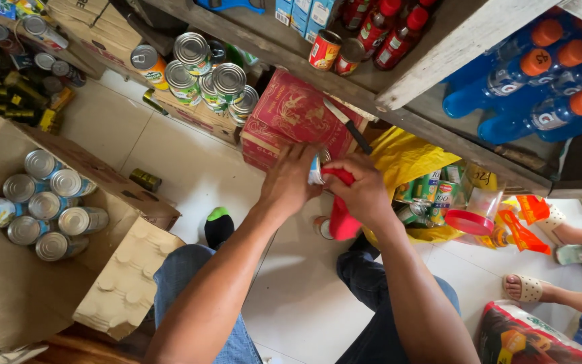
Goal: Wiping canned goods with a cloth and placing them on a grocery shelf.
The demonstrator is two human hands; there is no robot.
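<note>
Head cam: both hands (328, 185) grip can (316, 168), R w/ red cloth (340, 216); cardboard box (136, 209) holds cans (48, 205).

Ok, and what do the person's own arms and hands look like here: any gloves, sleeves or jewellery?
Both are bare: the left hand and right hand wear no gloves, and no ring, watch or bracelet shows. Both forearms are uncovered up to the bottom edge of the picture, so no sleeve is visible. Below them are blue jeans.
</note>
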